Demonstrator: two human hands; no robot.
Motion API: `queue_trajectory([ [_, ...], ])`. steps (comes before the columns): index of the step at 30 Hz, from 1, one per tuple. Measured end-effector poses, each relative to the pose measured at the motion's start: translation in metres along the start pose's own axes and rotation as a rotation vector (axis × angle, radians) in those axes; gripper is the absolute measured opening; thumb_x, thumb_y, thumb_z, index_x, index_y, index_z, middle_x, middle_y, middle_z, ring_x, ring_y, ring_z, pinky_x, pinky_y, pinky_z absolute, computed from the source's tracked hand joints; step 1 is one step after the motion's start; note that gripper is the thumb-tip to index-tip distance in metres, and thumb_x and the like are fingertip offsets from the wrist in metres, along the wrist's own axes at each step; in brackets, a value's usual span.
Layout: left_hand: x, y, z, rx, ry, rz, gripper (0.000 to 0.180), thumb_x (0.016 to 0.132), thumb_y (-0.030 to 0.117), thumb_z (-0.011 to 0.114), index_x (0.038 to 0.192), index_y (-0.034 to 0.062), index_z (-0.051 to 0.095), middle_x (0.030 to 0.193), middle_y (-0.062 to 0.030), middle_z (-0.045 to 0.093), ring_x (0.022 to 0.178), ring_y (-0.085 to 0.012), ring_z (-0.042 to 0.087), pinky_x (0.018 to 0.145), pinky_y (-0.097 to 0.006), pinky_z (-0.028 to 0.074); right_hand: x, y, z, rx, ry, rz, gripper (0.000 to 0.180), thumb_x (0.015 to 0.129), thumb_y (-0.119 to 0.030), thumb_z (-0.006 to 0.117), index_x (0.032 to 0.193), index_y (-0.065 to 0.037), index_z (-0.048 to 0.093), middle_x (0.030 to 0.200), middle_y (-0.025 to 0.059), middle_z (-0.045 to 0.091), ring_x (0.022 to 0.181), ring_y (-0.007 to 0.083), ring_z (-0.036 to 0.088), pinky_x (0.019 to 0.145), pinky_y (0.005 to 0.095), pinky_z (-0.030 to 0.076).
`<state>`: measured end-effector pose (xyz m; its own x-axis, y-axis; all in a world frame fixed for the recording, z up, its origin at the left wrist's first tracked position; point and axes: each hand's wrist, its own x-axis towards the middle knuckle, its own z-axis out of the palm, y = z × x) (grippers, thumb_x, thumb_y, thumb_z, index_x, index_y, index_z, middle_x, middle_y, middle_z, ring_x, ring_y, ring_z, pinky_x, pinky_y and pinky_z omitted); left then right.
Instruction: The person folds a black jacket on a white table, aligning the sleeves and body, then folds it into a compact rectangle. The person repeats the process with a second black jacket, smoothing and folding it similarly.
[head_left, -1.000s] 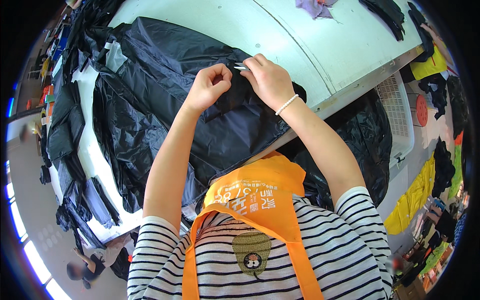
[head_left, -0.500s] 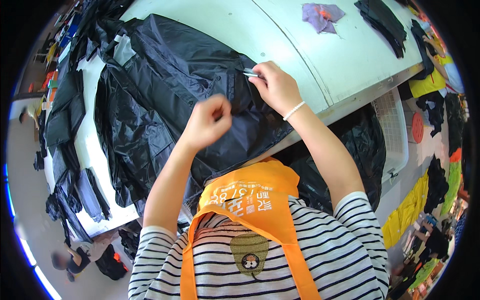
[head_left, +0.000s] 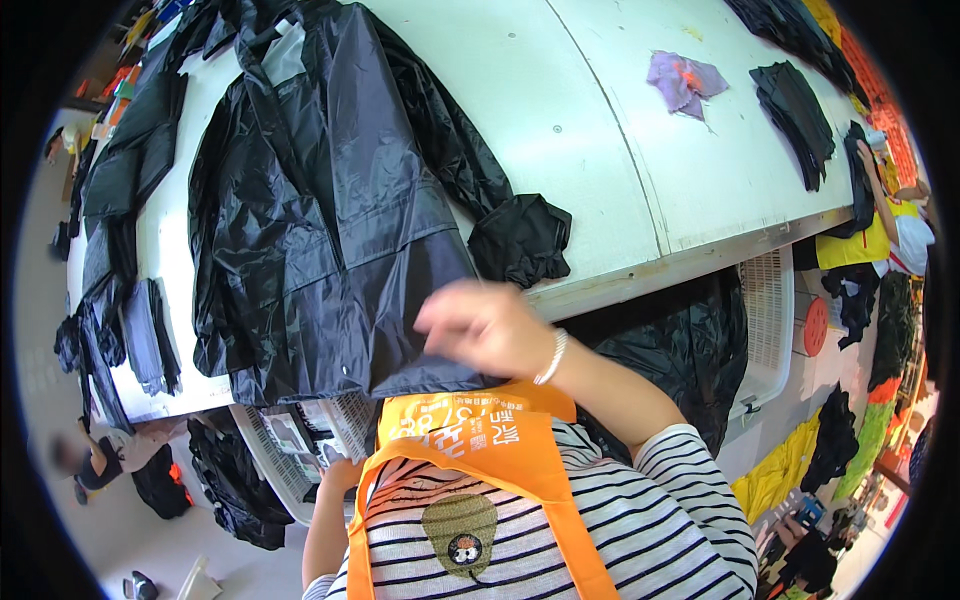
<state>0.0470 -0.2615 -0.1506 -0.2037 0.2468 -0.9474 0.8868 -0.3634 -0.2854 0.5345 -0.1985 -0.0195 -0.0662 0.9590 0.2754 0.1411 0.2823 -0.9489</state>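
A black rain jacket [head_left: 320,200] lies spread across the pale bench [head_left: 600,130], its hem hanging over the near edge at 6 o'clock and one sleeve bunched at its 3 o'clock side. The thin, glossy cloth looks light, limp and slippery; it would likely slide and crumple rather than hold shape, so the hem, a seam or the cuff seems the surest place to grip. The right hand [head_left: 480,325], a bracelet at the wrist, rests on the hem with fingers curled loosely, though motion blur hides whether they pinch the cloth. The left hand [head_left: 345,475] is down below the bench edge at 7 o'clock, mostly hidden by the orange apron [head_left: 480,445]; its grip cannot be told.
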Motion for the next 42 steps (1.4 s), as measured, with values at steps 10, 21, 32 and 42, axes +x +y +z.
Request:
queue_trajectory([
  [10, -0.075, 0.043, -0.100, -0.565, 1.199, 0.250, 0.048, 0.083, 0.025, 0.064, 0.125, 0.0036, 0.052, 0.122, -0.0177, 0.057, 0.114, -0.0344, 0.052, 0.097, -0.042, 0.039, -0.034, 0.114, -0.102, -0.299, 0.334, 0.658, 0.039, 0.077, -0.023, 0.075, 0.096, 0.009, 0.064, 0.082, 0.0112, 0.066, 0.072, 0.0176, 0.059, 0.071, 0.0307, 0.047],
  [21, -0.218, 0.247, -0.312, -0.756, 1.377, 1.239, 0.100, 0.070, 0.014, 0.075, 0.146, -0.0019, 0.012, 0.124, -0.0272, 0.051, 0.110, -0.0384, 0.057, 0.085, -0.038, 0.049, 0.055, -0.067, -0.071, 0.142, 0.211, 0.235, 0.025, 0.081, -0.010, 0.070, 0.101, 0.001, 0.060, 0.081, -0.0011, 0.060, 0.068, 0.0044, 0.053, 0.063, 0.0210, 0.045],
  [32, -0.210, 0.222, -0.332, -0.723, 1.561, 1.317, 0.067, 0.072, 0.010, 0.072, 0.133, 0.0026, 0.044, 0.134, -0.0209, 0.045, 0.123, -0.0364, 0.044, 0.101, -0.040, 0.038, 0.033, -0.039, -0.052, -0.264, 0.537, 0.114, 0.010, 0.081, 0.003, 0.063, 0.091, 0.005, 0.062, 0.077, 0.0079, 0.065, 0.069, 0.0090, 0.061, 0.063, 0.0222, 0.050],
  [42, -0.200, 0.195, -0.360, -1.144, 0.554, 1.645, 0.027, 0.096, 0.021, 0.052, 0.096, -0.0026, 0.066, 0.088, 0.0001, 0.066, 0.081, -0.0061, 0.058, 0.078, -0.023, 0.045, 0.043, -0.059, -0.077, 0.456, 0.196, 0.438, 0.011, 0.085, -0.013, 0.055, 0.082, -0.005, 0.062, 0.064, -0.0044, 0.051, 0.048, 0.0030, 0.037, 0.044, 0.0187, 0.027],
])
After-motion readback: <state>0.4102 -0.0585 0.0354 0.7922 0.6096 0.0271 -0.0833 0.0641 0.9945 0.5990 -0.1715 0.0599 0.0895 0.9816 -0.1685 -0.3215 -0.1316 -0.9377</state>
